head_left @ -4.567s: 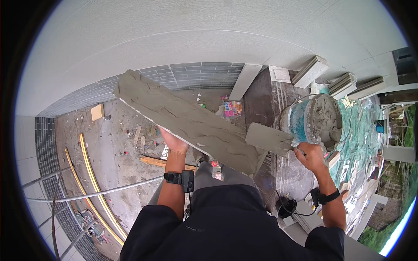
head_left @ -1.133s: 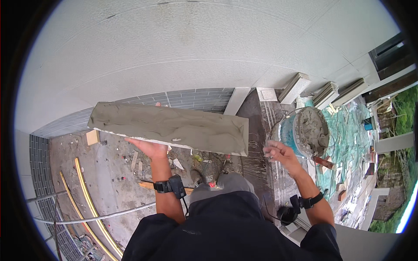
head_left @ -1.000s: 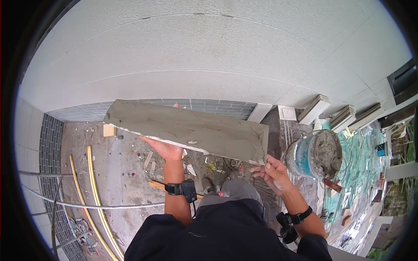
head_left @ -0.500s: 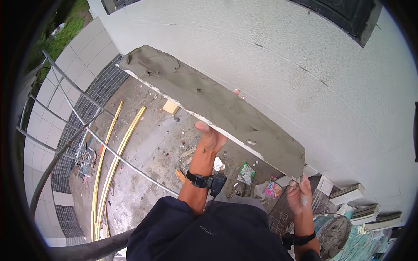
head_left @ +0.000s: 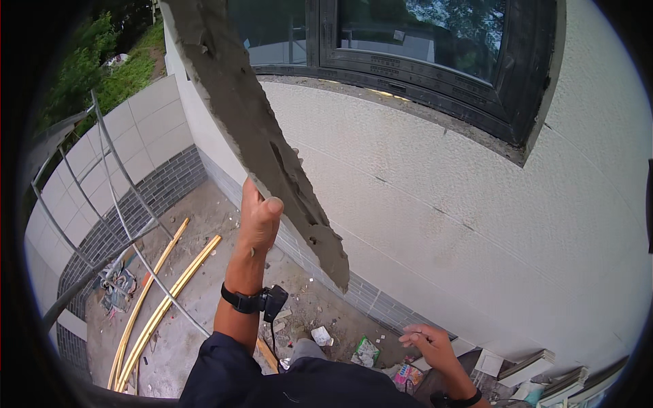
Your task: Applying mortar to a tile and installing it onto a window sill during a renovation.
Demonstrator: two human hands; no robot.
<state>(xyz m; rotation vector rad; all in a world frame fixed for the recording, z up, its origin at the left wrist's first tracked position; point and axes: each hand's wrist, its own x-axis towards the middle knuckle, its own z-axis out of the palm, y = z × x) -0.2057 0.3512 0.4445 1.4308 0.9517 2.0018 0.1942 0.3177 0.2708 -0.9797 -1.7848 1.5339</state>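
Note:
A long, narrow slab [head_left: 255,129], its upper face spread with wet grey mortar, is tilted up steeply in front of the wall, its far end running out of the top of the view. My left hand [head_left: 260,221] supports it near the middle of its left edge, thumb showing and most fingers hidden behind it. Below and to the right of the slab's lower end, my right hand [head_left: 433,348] is held in the air, fingers loosely bent and apart, with nothing in them.
A dark-framed window [head_left: 422,68] with a rough sill [head_left: 401,103] sits in the pale textured wall [head_left: 435,177]. Metal scaffold poles [head_left: 129,170] cross the left side. Yellow strips [head_left: 166,309] and debris lie on the ground; stacked slabs [head_left: 527,367] stand at lower right.
The slab has swung from a slanting, flatter pose to a steep one, moving up and left with my left hand. My right hand has let go of its lower end. The window shows more.

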